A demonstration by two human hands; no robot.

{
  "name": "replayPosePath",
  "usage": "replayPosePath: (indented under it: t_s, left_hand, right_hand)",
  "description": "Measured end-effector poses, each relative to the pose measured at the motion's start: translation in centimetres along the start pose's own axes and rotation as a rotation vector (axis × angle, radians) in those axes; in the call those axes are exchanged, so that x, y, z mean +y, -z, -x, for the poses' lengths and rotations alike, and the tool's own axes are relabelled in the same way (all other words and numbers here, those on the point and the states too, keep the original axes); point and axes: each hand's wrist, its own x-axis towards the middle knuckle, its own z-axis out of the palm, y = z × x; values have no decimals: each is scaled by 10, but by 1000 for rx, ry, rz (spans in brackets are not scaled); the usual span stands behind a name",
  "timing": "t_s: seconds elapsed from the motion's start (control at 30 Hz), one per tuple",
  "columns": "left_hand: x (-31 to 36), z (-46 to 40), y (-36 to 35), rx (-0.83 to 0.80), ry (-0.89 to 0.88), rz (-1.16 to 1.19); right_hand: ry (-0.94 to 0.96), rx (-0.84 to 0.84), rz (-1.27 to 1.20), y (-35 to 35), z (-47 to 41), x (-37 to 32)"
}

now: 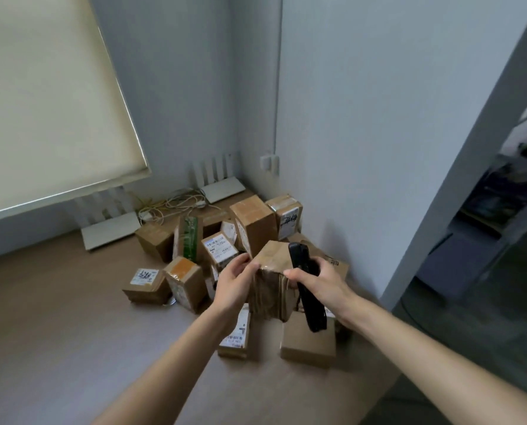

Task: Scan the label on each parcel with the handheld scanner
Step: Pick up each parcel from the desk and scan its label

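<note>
Holding a small cardboard parcel [271, 280] up over the heap on the wooden surface [56, 317], the person has it between both hands. It looks light and stiff, with taped seams that may be slick, so the safest hold seems to be on opposite side walls near the top corners. The left hand [234, 282] curls its fingers round the parcel's left edge. The right hand [314, 282] wraps the black scanner [306, 286] while its thumb presses the parcel's right side. No label shows on the faces turned this way, so the parcel likely needs turning. Behind the held parcel, other parcels [219, 248] carry white printed labels, too blurred to read. Beyond them lie two white routers [110, 231] and tangled cables [176, 202].
</note>
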Motion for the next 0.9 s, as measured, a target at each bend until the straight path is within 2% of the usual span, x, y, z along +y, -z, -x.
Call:
replayPosePath:
  t_s: [0.23, 0.47, 0.63, 0.73, 0.9]
  left_hand:
    - [54, 51, 20, -135, -170, 9]
    - [85, 108, 55, -192, -246, 147]
    - [76, 142, 91, -77, -336, 114]
    - [75, 164, 111, -68, -360, 27]
    - [76, 197, 138, -75, -345, 74]
  right_hand:
    - [69, 149, 4, 1, 38, -57]
    - [147, 187, 36, -25, 87, -88]
    - [188, 173, 125, -51, 124, -96]
    - [225, 178, 191, -67, 147, -99]
    - [277, 126, 189, -88, 182, -111]
